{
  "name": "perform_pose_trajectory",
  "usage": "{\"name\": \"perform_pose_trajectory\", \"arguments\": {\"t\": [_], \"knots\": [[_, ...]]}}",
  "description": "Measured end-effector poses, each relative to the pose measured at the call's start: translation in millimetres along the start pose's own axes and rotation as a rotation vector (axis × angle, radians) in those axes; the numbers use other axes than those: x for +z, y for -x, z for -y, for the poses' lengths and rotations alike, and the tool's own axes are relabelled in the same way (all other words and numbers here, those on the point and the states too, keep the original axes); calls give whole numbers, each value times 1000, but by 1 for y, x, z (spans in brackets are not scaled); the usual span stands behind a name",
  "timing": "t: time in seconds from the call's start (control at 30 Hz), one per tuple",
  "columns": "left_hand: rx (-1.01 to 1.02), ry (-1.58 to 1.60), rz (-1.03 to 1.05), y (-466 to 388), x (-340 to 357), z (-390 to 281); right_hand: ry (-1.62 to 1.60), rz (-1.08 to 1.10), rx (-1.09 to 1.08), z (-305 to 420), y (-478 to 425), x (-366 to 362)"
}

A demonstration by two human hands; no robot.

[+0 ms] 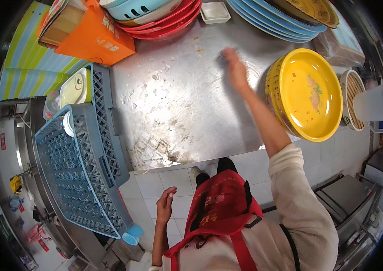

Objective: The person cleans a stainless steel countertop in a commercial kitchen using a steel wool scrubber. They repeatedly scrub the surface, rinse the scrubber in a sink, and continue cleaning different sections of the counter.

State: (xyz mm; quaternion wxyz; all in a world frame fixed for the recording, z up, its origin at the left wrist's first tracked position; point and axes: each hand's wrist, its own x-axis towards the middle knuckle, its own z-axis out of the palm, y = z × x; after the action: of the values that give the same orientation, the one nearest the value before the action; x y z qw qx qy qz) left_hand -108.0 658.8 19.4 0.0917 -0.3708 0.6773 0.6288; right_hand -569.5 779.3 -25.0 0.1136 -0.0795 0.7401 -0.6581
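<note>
My right hand (pixel 237 70) reaches over the stainless steel table (pixel 191 84), its fingers blurred. A dark smudge shows beside the fingertips; whether it is a scrubber or shadow cannot be told. Water drops and dirty marks lie on the steel to the left and toward the near edge. Low in front of the table, beside the red apron (pixel 216 206), hangs my left hand (pixel 165 205), loosely curled, with nothing visible in it. Right of my right forearm stands a stack of yellow bowls (pixel 308 95), the top one bearing a floral print.
Blue-grey plastic dish racks (pixel 76 166) border the table's left side. At the back are an orange box (pixel 98 37), red trays (pixel 164 28), small white dishes (pixel 215 13) and blue plates (pixel 272 22). A bamboo steamer (pixel 352 100) and a translucent container (pixel 372 103) stand at right.
</note>
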Motion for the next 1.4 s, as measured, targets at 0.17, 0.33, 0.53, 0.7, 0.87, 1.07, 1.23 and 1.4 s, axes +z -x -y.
{"name": "perform_pose_trajectory", "arguments": {"t": [0.17, 0.33, 0.53, 0.7, 0.87, 1.07, 1.23, 1.4], "knots": [[-46, 34, 4, -2, 14, -1, 549, -70, -405, -45, -3, 46], [10, -5, 2, -2, 22, -26, 391, 680, -464, -25, 105, 135], [-31, 44, -88, 11, 13, -8, 400, -242, -464, -17, -35, -1], [-86, 45, -69, 14, 19, 15, 382, -129, -151, -31, -75, 24], [-40, 58, -69, 12, 18, -2, 526, 603, -678, -32, 47, 135], [-76, 72, -170, 27, 3, 14, -98, 115, -71, -5, -54, 46], [-121, 100, -136, 23, 10, 26, 654, 31, -480, -43, -96, 95], [-63, 81, -130, 20, 8, 12, 371, 841, -407, -13, 20, 180]]}}
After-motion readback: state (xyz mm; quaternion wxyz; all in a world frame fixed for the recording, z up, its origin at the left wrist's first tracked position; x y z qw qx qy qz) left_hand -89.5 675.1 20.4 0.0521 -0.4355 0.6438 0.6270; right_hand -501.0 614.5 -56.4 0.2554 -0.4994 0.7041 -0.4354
